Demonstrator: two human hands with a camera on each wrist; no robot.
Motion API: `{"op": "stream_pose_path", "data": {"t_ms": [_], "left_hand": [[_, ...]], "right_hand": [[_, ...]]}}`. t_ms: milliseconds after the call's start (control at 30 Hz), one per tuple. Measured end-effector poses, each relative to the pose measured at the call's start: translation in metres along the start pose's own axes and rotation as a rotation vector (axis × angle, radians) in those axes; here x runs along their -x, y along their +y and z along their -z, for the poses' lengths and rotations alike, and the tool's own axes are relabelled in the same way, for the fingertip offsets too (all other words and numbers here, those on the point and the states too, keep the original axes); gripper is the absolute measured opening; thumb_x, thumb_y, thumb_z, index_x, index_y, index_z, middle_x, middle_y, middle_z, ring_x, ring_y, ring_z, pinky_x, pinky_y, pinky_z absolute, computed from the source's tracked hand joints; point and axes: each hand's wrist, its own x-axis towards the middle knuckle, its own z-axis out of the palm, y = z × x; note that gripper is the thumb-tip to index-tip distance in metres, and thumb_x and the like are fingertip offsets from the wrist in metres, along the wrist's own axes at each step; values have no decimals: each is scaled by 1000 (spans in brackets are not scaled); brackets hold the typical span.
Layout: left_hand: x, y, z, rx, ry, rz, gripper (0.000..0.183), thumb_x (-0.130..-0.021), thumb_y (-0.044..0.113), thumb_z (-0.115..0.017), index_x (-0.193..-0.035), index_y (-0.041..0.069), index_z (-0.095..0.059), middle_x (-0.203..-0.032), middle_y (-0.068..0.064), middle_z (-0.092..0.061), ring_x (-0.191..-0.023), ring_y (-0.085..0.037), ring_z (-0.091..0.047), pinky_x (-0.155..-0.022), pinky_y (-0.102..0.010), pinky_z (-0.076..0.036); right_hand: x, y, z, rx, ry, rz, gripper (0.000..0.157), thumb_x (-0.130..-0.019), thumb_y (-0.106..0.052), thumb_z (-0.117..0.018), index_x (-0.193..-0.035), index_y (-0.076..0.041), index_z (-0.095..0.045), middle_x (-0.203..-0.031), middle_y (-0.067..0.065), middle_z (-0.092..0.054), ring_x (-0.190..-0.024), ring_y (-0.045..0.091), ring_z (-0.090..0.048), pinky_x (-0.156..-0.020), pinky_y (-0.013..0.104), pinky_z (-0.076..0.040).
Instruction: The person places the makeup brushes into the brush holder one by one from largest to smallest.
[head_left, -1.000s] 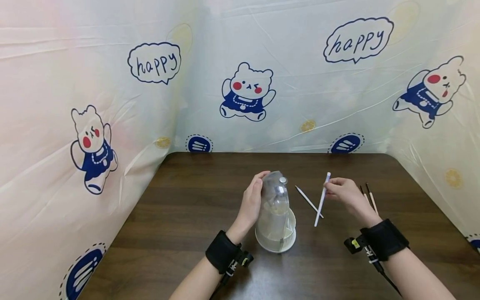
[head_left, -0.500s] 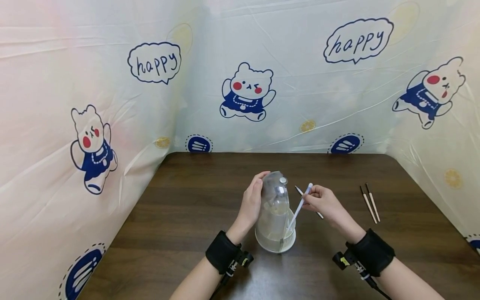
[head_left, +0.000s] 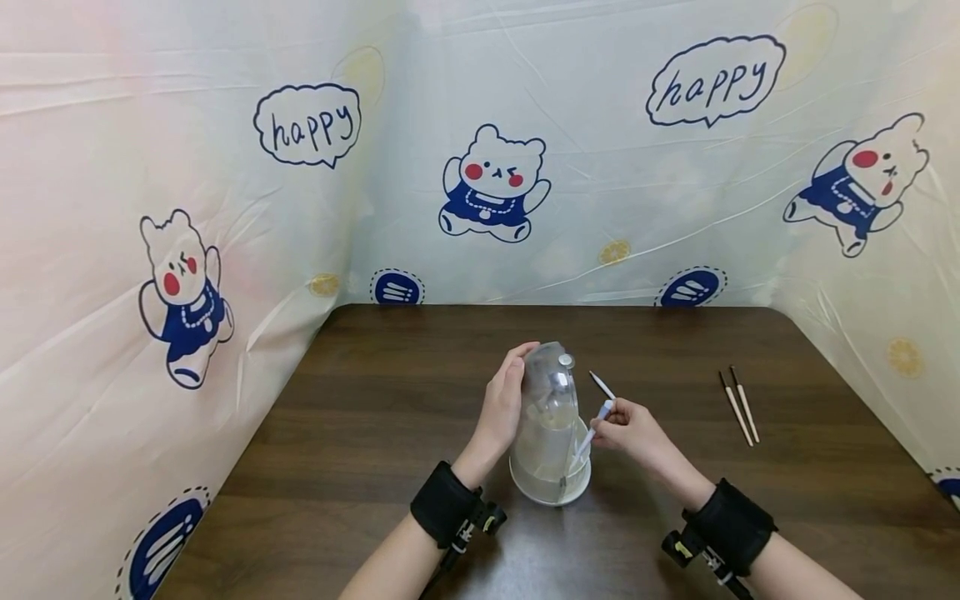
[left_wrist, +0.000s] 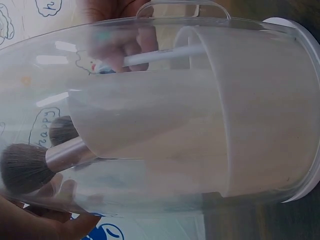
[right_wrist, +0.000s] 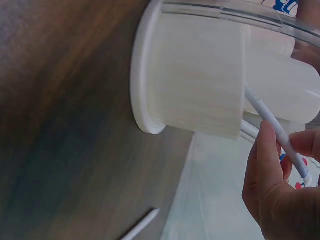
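A round brush holder [head_left: 551, 492] with a white base, pale inner compartments and a clear rounded cover stands upright on the table. My left hand [head_left: 497, 417] holds the clear cover from its left side, fingers reaching behind it. Makeup brushes [left_wrist: 27, 167] with dark bristles show through the cover in the left wrist view. At the right side, my right hand [head_left: 630, 432] pinches a slim pale-lavender pen-like stick [right_wrist: 274, 122] between thumb and fingers. Its lower end is inside the holder's open right compartment; its upper end slants up and right.
Just behind my right hand lies a white pencil-like stick [head_left: 600, 384], partly covered by the hand. Two thin brushes [head_left: 739, 407] with dark tips and pale handles lie on the brown table [head_left: 360, 433] further right. A printed curtain [head_left: 585, 200] hangs behind.
My right hand has carried the lavender stick left from above the table to the holder, then lowered it into the right compartment. My left hand has stayed in place on the cover.
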Motion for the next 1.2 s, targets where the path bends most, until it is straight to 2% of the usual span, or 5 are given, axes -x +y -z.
{"op": "stream_pose_path", "data": {"t_ms": [633,800,900,1067,1200], "left_hand": [[0,0,-1,1,9,-8,50,-103,33,-21,-135,8,-50,-139,-14,-53,-132,-30,-46,-110,-50,-33],[0,0,-1,1,12,1,50,-102,33,-22,-135,8,-50,-139,-14,-53,-132,-29,-46,-111,-50,-33],[0,0,-1,-9,15,-1,50,-102,33,-21,-135,8,-50,-139,-14,-53,-132,-29,-46,-110,-51,-33],[0,0,-1,-16,14,-13,51,-102,34,-20,-135,8,-50,-139,-13,-53,-132,-29,-46,-110,-50,-33],[0,-1,-1,-5,5,-19,52,-102,35,-20,-136,8,-49,-140,-13,-52,-133,-29,-45,-111,-50,-33]], "right_hand": [[4,14,-1,77,-30,-25,18,-88,-9,-63,-94,6,-54,-81,2,-60,-79,15,-68,-78,34,-57],[11,16,1,172,-36,-46,28,-83,-12,-69,-97,8,-56,-78,1,-61,-75,14,-64,-71,29,-54],[14,19,3,209,-55,-12,34,-80,-11,-70,-102,11,-55,-79,2,-61,-73,11,-57,-67,24,-49],[22,24,1,206,-126,21,57,-78,-2,-69,-123,20,-42,-96,20,-63,-85,18,-61,-70,24,-50],[30,25,-7,173,-163,-43,74,-79,0,-66,-138,18,-25,-123,34,-52,-113,44,-56,-88,40,-51]]}}
